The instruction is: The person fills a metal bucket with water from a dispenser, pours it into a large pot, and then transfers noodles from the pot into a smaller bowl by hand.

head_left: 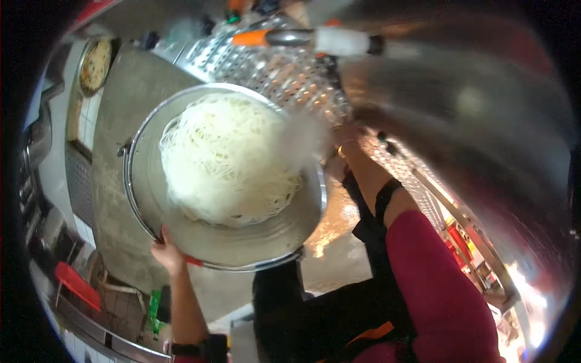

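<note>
A large metal bucket [151,193] fills the middle of the head view, seen from above. Pale, thin noodles [224,157] are heaped inside it. My left hand [169,254] is closed around the bucket's wire handle [134,209], which lies along the lower left rim beside a red grip part. My right hand [344,142] is at the bucket's right side, with a bracelet at the wrist. Its fingers are smeared by motion. A greyish blur [302,139] lies between that hand and the noodles, and I cannot make out what it is.
Perforated metal sheeting [260,63] lies behind the bucket, with an orange-and-white tool [308,40] above it. A grey tabletop [121,163] is at left. A pan of food [95,65] stands at far left. A big shiny metal surface [466,91] curves along the right.
</note>
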Action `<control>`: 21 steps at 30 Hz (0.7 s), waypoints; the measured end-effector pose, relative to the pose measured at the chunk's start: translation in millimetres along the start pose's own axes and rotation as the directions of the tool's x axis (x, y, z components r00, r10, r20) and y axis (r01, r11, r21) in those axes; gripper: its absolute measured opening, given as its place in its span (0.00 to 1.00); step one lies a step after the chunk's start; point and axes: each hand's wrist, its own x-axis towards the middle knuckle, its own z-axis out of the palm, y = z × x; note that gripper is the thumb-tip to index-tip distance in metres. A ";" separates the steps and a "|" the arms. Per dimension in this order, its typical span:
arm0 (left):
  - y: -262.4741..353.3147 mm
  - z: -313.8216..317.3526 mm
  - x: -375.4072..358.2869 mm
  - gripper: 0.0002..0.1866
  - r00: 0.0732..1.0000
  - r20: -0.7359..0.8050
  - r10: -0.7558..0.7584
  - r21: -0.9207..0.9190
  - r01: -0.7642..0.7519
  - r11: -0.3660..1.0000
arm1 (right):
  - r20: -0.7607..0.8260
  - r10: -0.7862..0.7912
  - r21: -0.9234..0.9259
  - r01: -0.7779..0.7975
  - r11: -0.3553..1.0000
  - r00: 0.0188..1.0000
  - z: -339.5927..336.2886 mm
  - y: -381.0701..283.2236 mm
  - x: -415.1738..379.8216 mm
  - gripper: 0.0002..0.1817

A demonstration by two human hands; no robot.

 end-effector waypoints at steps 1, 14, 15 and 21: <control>-1.0 2.4 -0.1 0.09 0.999 0.021 -0.040 -0.137 0.043 0.990 | -0.081 0.011 -0.065 -0.016 0.998 0.997 3.3 -6.0 15.1 0.27; 28.3 2.2 -30.9 0.17 0.852 0.260 -0.455 -0.635 0.506 0.584 | 0.254 -0.163 0.703 -0.067 0.708 0.953 27.4 -5.4 22.6 0.17; 20.8 9.3 -41.2 0.17 0.852 0.284 -0.440 -0.685 0.501 0.529 | 0.311 -0.165 0.794 -0.160 0.586 0.936 28.6 6.8 8.1 0.15; 44.5 46.2 -121.3 0.19 0.695 0.389 -0.604 -0.734 0.631 0.253 | 0.047 -0.412 0.521 0.329 0.788 0.910 -42.3 97.5 -102.0 0.14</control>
